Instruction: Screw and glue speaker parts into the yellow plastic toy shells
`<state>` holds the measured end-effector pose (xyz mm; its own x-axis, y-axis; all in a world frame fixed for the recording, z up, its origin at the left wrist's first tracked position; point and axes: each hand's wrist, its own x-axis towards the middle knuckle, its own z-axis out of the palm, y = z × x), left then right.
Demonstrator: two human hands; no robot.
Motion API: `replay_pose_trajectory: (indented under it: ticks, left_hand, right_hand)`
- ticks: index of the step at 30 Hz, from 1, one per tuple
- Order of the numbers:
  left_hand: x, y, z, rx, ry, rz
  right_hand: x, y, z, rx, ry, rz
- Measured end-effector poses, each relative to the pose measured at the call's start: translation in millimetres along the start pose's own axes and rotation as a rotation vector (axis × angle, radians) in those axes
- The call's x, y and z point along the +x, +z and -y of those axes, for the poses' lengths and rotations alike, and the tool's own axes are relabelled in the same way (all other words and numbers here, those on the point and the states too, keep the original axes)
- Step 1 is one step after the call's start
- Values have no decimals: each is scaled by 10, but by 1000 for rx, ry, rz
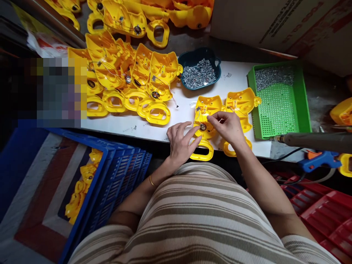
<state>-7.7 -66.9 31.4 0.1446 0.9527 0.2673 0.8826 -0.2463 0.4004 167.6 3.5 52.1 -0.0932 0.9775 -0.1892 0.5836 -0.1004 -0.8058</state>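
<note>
A yellow plastic shell half (210,104) lies in front of me with its inner side up, showing thin wires and a small round speaker (202,127). My left hand (181,141) rests at the shell's lower left, fingers spread and fingertips close to the speaker. Above the shell's right part, my right hand (228,126) has thumb and forefinger pinched together; what sits between them is too small to make out. Beside it lies a second yellow shell half (240,101), its lower part and ring handle partly behind my right hand and forearm.
Many wired yellow shells (110,73) are piled on the left. A dark bowl (217,79) and a green basket (302,99) hold small metal screws. A screwdriver-like tool (316,142) and a blue glue gun (320,161) are at right. Blue crates (121,176) stand lower left.
</note>
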Motion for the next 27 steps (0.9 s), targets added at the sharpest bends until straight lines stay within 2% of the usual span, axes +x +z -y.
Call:
replay_pose_trajectory:
  ticks: [5,9,15,18,23,27]
  left_hand:
    - [56,28,-68,-27,30,6]
    - [100,46,-90,-90,-21,-4]
    - [137,-50,-90,-175,-98,-33]
    - [138,-81,-88,-186,-97,-3]
    - [130,-52,-75,-436,-51,-6]
    - [102,-37,-76,-520,-65,1]
  right_hand:
    - [10,-33,30,375,76,119]
    - [7,-29,47,532,104,139]
    - [-106,2,5,529,25,248]
    - [-187,55,-22,546,-15,221]
    - [-228,72,-31,723,131,248]
    - [-225,41,-25,728,184,261]
